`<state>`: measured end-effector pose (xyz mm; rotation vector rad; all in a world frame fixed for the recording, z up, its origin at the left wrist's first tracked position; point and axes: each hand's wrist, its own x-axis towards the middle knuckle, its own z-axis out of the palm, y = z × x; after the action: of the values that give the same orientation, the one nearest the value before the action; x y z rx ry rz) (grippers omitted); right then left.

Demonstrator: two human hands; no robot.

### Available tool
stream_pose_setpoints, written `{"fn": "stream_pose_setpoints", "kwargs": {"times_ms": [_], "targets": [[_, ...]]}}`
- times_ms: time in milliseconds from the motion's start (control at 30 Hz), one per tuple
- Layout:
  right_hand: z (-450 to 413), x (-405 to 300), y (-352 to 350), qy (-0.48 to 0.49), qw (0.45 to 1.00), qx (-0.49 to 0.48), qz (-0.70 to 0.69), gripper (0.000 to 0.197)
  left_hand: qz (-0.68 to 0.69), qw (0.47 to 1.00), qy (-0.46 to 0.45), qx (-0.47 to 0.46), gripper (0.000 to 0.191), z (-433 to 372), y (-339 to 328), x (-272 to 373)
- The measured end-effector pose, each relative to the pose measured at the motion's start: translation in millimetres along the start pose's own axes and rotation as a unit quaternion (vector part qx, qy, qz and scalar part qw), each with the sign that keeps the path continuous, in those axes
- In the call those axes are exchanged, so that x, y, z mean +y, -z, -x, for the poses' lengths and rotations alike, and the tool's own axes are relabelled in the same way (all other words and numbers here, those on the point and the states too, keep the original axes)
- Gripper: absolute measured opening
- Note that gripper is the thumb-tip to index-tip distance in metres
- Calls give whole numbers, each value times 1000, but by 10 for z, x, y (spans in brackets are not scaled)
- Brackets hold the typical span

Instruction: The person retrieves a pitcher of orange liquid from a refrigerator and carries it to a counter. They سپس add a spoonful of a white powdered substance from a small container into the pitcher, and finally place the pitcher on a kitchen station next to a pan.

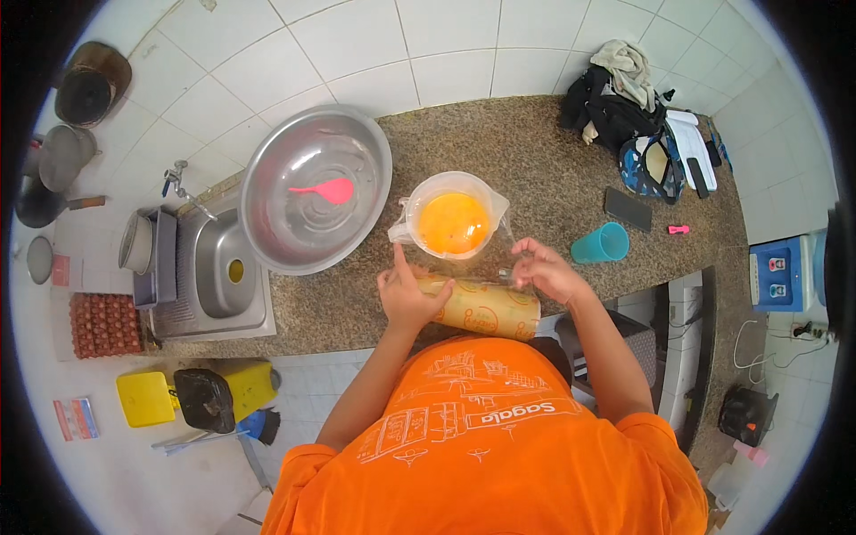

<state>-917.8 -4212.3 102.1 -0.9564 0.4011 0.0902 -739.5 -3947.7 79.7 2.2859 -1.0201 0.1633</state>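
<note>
My left hand (409, 294) grips the left end of a large roll of cling film (491, 311) with orange print, its thumb along the top and its index finger extended toward the jug handle. The roll lies along the counter's front edge, against my body. At its right end, my right hand (545, 271) has its fingers pinched on a thin, clear piece of film (511, 257), hard to make out. Just beyond the roll stands a translucent plastic measuring jug (431, 184), handle to the left and spout to the right. Inside it is an orange-yellow liquid (455, 224).
Left of the jug, a wide metal basin (281, 227) holding a pink spoon (334, 191) overlaps the sink (217, 294). A turquoise cup (600, 243), dark phone-like slab (628, 209) and pink marker (678, 229) lie right. Bags (612, 100) sit at the back right.
</note>
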Motion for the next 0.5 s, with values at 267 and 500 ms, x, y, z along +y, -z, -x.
{"fn": "stream_pose_setpoints", "kwargs": {"times_ms": [267,500], "targets": [[169,-616,-255,-19,867,111,486,19,6,1000,-3,13,120,-14,18,-3],[-529,-946,-191,171,737,191,625,8,7,1000,-4,-3,122,-22,50,34]]}}
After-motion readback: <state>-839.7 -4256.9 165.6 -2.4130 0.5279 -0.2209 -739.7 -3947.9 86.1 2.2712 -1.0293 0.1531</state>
